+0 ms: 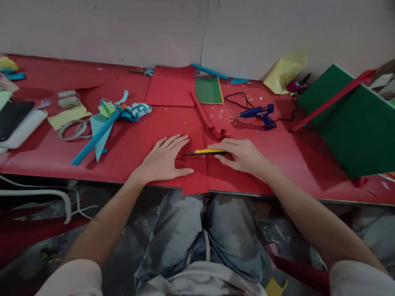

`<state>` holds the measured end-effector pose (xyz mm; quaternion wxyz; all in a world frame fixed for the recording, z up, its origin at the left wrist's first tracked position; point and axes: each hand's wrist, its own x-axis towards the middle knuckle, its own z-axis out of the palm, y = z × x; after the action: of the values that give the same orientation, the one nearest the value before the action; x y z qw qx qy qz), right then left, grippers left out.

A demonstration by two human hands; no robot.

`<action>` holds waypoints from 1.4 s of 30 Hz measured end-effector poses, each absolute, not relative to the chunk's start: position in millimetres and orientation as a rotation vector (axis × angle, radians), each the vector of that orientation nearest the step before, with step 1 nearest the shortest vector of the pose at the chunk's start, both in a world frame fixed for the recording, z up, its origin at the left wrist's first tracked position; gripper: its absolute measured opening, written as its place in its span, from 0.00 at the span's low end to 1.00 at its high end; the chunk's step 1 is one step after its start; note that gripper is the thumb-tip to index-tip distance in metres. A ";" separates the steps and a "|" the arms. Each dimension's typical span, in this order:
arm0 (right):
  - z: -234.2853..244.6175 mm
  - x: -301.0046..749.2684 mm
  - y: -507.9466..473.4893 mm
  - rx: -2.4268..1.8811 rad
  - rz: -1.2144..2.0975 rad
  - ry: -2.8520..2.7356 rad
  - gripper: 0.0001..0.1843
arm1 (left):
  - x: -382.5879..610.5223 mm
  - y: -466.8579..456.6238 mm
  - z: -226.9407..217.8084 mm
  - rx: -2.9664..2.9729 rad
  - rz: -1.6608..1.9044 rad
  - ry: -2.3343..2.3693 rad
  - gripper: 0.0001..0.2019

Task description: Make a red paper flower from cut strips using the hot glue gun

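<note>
My left hand (165,160) lies flat with fingers stretched out, pressing down a red paper sheet (196,181) that overhangs the near edge of the red table (46,152). My right hand (243,155) grips a yellow and black utility knife (205,152), its tip pointing left toward my left fingers, lying across the paper. A curled red paper strip (216,131) lies just beyond the knife.
A blue glue gun (259,114) with a black cord sits at back right. A large green board (348,119) leans at right. Red and green sheets (188,88) lie at the back. Blue paper pieces (105,123), tape rolls (74,129) and a tablet (14,119) are at left.
</note>
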<state>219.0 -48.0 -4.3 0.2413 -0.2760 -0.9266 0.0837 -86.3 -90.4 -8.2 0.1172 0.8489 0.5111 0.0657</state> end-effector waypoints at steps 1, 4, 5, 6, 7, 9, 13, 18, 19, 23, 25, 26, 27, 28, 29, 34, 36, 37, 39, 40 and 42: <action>-6.1 217.3 -46.1 -0.746 0.239 -2.533 0.18 | -86.3 -90.5 -8.0 2.477 0.191 1.496 0.50; -8.6 214.5 -43.7 -0.738 0.253 -2.543 0.18 | -86.5 -90.8 -6.8 2.469 0.184 1.481 0.49; -8.6 214.2 -43.7 -0.738 0.244 -2.555 0.19 | -86.6 -90.9 -6.3 2.469 0.181 1.477 0.47; -8.2 214.2 -43.9 -0.735 0.224 -2.569 0.19 | -86.7 -90.8 -5.9 2.467 0.179 1.477 0.46; -7.5 214.3 -44.3 -0.731 0.199 -2.585 0.19 | -86.9 -90.7 -5.5 2.463 0.177 1.479 0.44; -5.7 214.8 -45.0 -0.734 0.146 -2.613 0.20 | -87.1 -90.2 -5.0 2.451 0.172 1.488 0.44; -2.0 215.9 -46.3 -0.754 0.071 -2.639 0.20 | -87.4 -89.0 -4.6 2.442 0.149 1.488 0.45; 1.9 219.2 -47.5 -0.751 0.047 -2.630 0.19 | -87.3 -88.0 -3.3 2.441 0.108 1.487 0.42; 3.2 220.4 -47.7 -0.750 0.035 -2.630 0.19 | -87.1 -87.9 -3.0 2.435 0.103 1.489 0.42; 9.3 226.4 -49.2 -0.733 -0.030 -2.634 0.19 | -85.9 -87.7 -2.8 2.435 0.090 1.509 0.41; 12.0 229.6 -50.0 -0.734 -0.044 -2.642 0.19 | -85.4 -87.7 -3.5 2.449 0.094 1.521 0.41; 13.1 231.1 -50.5 -0.738 -0.041 -2.648 0.19 | -85.3 -87.8 -4.0 2.457 0.099 1.524 0.40; 13.9 232.6 -50.9 -0.742 -0.032 -2.652 0.19 | -85.2 -87.9 -4.6 2.464 0.103 1.525 0.40; 14.5 234.0 -51.4 -0.746 -0.019 -2.656 0.19 | -85.3 -88.1 -5.2 2.468 0.108 1.525 0.40; 14.9 235.1 -51.8 -0.749 -0.006 -2.658 0.19 | -85.5 -88.3 -5.8 2.473 0.113 1.525 0.40; 15.6 237.2 -53.9 -0.772 0.013 -2.653 0.19 | -87.0 -90.5 -8.5 2.511 0.184 1.522 0.40; 15.7 236.4 -54.5 -0.771 0.010 -2.651 0.19 | -87.3 -91.2 -9.7 2.518 0.210 1.539 0.36; 15.7 236.0 -54.7 -0.770 0.007 -2.649 0.19 | -87.3 -91.3 -10.3 2.530 0.213 1.545 0.34; 15.9 235.3 -55.0 -0.774 -0.002 -2.646 0.19 | -87.1 -91.1 -11.4 2.566 0.200 1.540 0.32; 16.0 235.2 -54.9 -0.776 -0.009 -2.647 0.19 | -86.9 -90.8 -11.8 2.580 0.188 1.535 0.31; 16.2 235.4 -54.6 -0.774 -0.022 -2.654 0.19 | -86.5 -89.9 -11.9 2.584 0.164 1.537 0.31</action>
<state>235.4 -54.6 16.2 0.1874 -0.2749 -0.9430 -0.0078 -86.5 -89.9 -11.9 0.0650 0.8564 0.5093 0.0545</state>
